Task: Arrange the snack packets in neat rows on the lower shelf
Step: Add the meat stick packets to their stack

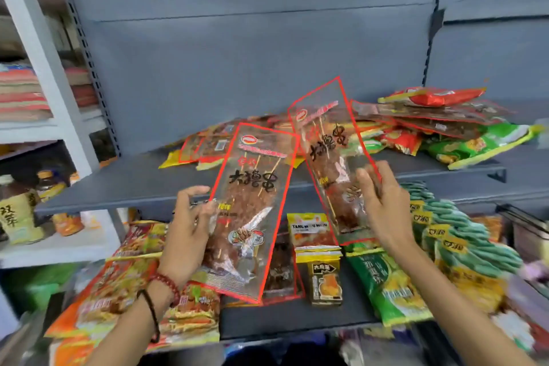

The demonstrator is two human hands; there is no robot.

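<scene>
Precariously, the left hand (pixel 190 229) pinches the left packet (pixel 252 208) and the right hand (pixel 383 205) the right packet (pixel 329 157) by slick edges, so either may slip.

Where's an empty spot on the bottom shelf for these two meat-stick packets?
The lower shelf has a bare strip at the front, between the orange noodle packets and the green packets, in front of the small yellow packet. Left and right ends are crowded. The upper shelf is bare at its front left, piled behind.
</scene>
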